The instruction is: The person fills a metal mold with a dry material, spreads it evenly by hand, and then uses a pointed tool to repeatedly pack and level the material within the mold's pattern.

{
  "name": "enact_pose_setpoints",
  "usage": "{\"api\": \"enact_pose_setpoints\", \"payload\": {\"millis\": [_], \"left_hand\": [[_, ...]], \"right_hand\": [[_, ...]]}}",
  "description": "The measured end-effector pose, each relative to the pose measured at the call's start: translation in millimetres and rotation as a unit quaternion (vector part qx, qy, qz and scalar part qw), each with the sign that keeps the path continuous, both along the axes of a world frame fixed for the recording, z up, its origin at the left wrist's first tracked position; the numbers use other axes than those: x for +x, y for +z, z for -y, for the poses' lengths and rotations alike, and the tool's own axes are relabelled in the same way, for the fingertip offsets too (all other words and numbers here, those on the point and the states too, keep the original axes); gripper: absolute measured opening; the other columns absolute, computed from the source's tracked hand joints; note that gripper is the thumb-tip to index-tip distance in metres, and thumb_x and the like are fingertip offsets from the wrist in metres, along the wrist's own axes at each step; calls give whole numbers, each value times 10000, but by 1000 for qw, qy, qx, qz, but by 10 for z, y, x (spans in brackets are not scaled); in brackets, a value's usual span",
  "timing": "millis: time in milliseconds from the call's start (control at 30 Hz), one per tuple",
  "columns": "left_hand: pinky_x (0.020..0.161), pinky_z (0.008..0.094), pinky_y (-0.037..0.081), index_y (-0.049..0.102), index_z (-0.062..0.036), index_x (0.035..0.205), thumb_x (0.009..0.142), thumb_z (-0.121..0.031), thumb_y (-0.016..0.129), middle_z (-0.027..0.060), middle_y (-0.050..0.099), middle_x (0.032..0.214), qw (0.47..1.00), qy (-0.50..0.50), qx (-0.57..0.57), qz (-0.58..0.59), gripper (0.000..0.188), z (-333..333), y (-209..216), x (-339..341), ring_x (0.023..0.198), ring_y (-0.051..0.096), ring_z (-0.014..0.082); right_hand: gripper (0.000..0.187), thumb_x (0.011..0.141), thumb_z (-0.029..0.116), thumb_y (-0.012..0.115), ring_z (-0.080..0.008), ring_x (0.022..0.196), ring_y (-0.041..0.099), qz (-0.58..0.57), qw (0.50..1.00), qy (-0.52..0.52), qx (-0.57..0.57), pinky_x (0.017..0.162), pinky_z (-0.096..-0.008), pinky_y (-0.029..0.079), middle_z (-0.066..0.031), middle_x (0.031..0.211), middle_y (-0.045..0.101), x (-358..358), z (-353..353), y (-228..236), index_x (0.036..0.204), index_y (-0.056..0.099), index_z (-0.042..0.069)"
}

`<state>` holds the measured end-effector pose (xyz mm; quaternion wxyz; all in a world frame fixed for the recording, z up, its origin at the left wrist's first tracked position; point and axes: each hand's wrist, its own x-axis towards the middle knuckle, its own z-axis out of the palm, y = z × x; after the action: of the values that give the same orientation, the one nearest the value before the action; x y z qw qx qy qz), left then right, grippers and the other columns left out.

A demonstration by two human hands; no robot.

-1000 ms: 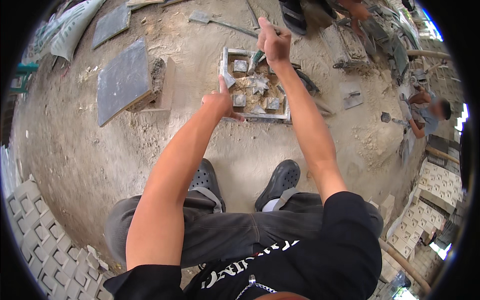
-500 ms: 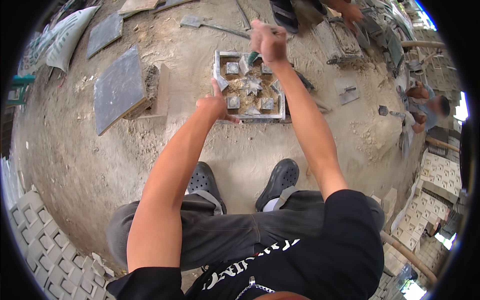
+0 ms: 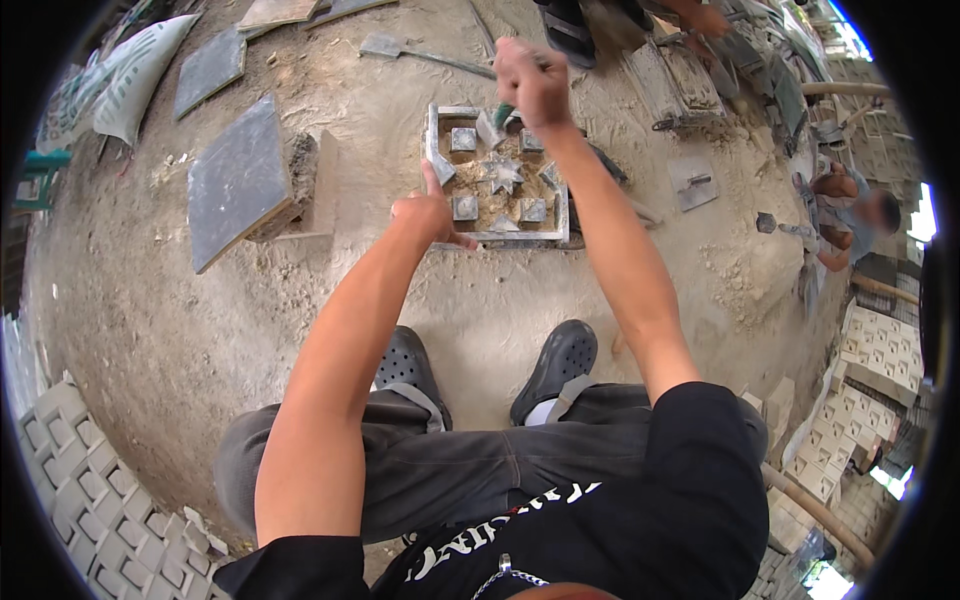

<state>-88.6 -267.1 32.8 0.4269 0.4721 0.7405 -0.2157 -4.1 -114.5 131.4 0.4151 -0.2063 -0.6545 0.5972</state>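
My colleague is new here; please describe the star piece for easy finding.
Beyond the clogs, a pale square frame lies on the ground. At its centre sits the star piece, the only one with points all round, unlike the square blocks.

The person's bare left forearm [image 3: 372,275] slants forward and inward from a slightly bent elbow, and the left hand [image 3: 424,214] has its index finger [image 3: 431,178] pointing ahead and its thumb [image 3: 462,241] splayed rightward. I see the bare right forearm [image 3: 622,245] angled inward too, reaching farther forward, the slightly blurred right hand [image 3: 536,88] balled into a fist with fingers curled.
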Motion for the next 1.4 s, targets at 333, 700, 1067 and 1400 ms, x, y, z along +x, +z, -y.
{"api": "enact_pose_setpoints", "payload": {"millis": [333, 700, 1067, 1400], "left_hand": [[1075, 456, 389, -239, 103, 1432, 531, -842, 703, 344, 343, 1471, 999, -40, -8, 35, 1610, -60, 33, 26, 1298, 483, 411], [1073, 477, 390, 25, 97, 1469, 563, -856, 649, 363, 158, 1477, 996, -88, -12, 0, 1456, -78, -124, 30, 1288, 476, 434], [1015, 433, 439, -224, 58, 1463, 505, -833, 726, 297, 442, 1427, 993, -107, 0, -47, 1617, -14, -486, -38, 1277, 520, 372], [1027, 457, 436, -196, 117, 1445, 533, -834, 711, 346, 383, 1444, 991, -125, -8, -37, 1600, -20, -362, -52, 1278, 505, 419]], "right_hand": [[411, 984, 171, 430, -75, 405, 274, -15, 999, 46, 18, 389, -257, 202, -3, 514, 369, 482, -235, -345, 591, 372, 67], [512, 997, 181, 495, -64, 402, 305, -75, 991, 95, 63, 394, -258, 229, 30, 457, 365, 487, -248, -228, 510, 362, 94], [505, 976, 236, 563, -57, 413, 339, -18, 994, 106, 9, 415, -273, 263, 39, 447, 396, 383, -243, -97, 504, 469, 85], [487, 946, 271, 553, -69, 387, 349, 60, 998, 13, 28, 388, -301, 259, 36, 433, 409, 221, -302, -384, 490, 446, 138]]}}
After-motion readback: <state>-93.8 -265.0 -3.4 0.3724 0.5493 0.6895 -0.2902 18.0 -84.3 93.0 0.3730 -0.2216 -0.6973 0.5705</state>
